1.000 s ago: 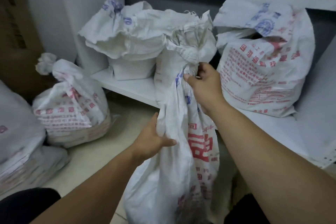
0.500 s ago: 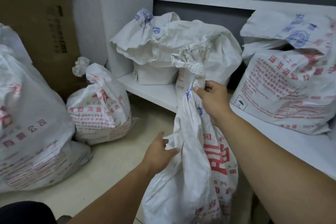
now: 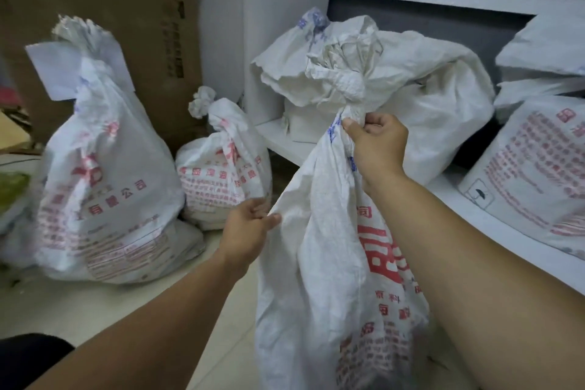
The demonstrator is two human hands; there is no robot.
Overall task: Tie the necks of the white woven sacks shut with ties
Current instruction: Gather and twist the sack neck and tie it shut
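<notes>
A white woven sack [image 3: 329, 279] with red print hangs in front of me, its neck gathered and bunched at the top. My right hand [image 3: 376, 146] grips that neck just below the crumpled mouth. My left hand [image 3: 250, 228] pinches a fold of the sack's left side, lower down. I see no separate tie in either hand. Two more white sacks with gathered necks stand on the floor to the left, a large one [image 3: 104, 187] and a smaller one [image 3: 221, 168].
A white shelf [image 3: 493, 225] runs along the right, carrying an open sack [image 3: 427, 98] and a printed sack [image 3: 535, 174]. A brown cardboard box [image 3: 126, 22] and a white panel [image 3: 285, 9] stand behind. Pale floor [image 3: 104, 310] lies at lower left.
My view has swung left, bringing the large floor sack into sight. My left hand moved up the sack's side and now pinches a fold. My right hand keeps its hold on the neck.
</notes>
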